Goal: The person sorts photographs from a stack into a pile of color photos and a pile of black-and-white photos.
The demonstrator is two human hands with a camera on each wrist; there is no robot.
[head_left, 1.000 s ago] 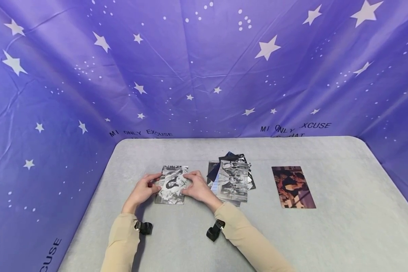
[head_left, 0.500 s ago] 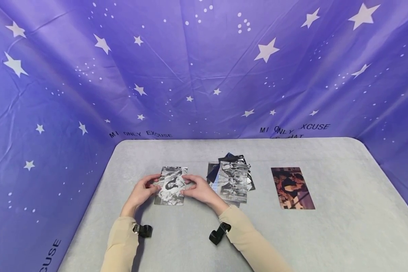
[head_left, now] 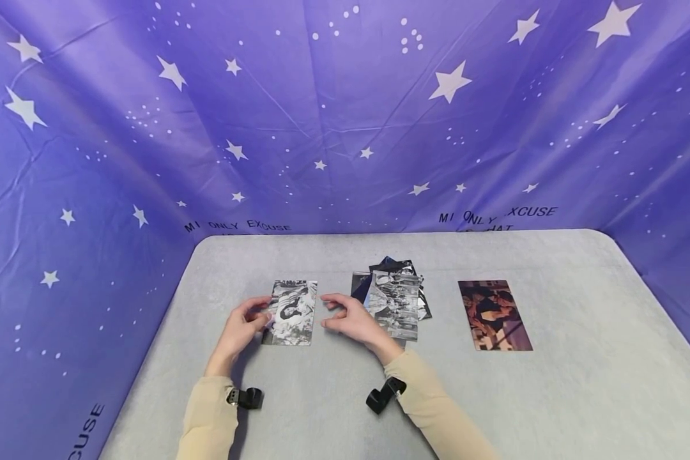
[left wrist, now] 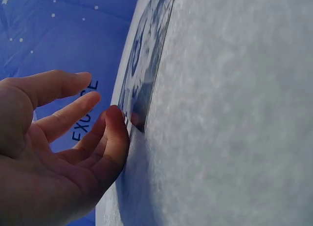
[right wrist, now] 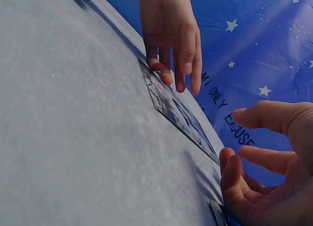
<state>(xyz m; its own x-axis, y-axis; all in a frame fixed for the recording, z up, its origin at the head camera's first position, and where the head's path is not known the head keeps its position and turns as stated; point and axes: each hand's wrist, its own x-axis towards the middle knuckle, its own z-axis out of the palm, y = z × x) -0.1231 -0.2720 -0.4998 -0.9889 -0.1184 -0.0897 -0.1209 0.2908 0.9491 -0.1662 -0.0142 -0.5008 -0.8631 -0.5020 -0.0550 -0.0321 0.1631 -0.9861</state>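
Observation:
A black-and-white photo print (head_left: 294, 316) lies flat on the grey table, left of the middle. My left hand (head_left: 243, 327) is at its left edge, fingers loosely bent, the fingertips right by the border. In the left wrist view the left hand's fingers (left wrist: 113, 130) reach the print's near corner without pinching it. Just off the right edge, my right hand (head_left: 353, 319) is held with thumb and fingers apart and nothing between them. Behind that hand a loose pile of photo prints (head_left: 395, 306) is partly covered by it.
A reddish-brown colour photo print (head_left: 496, 316) lies by itself on the right part of the table (head_left: 586, 383). Purple star-patterned cloth (head_left: 345, 115) hangs behind the table and at its sides. Both wrists wear black camera straps.
My right hand has drawn back to the right, off the black-and-white print's right edge. The left hand stays at the left edge, and the print has hardly moved.

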